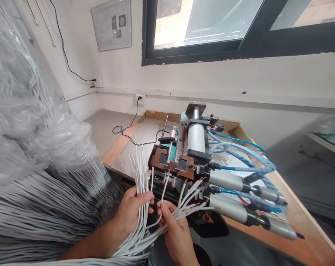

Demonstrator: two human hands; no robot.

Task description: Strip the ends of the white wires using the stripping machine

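Observation:
My left hand point(132, 208) is closed around a bundle of white cables point(141, 170), whose ends point up past the fingers. In my right hand point(174, 225) more white cables point(188, 205) are gripped, fanned out to the right, several with red wire showing at the tips. Between thumb and finger, the right hand also pinches one single cable point(165, 190) that stands upright, its red tip at the front of a pneumatic machine point(171, 159). Both hands are side by side, just in front of this machine. Lower down, the two groups of cables run together.
Large bundles of grey cables point(45, 214) under clear plastic wrap point(40, 111) fill the left side. The machine's silver cylinders point(228, 181) and blue air hoses point(247, 168) stick out to the right over the wooden-edged bench point(303, 225). A black power cord point(134, 122) lies behind.

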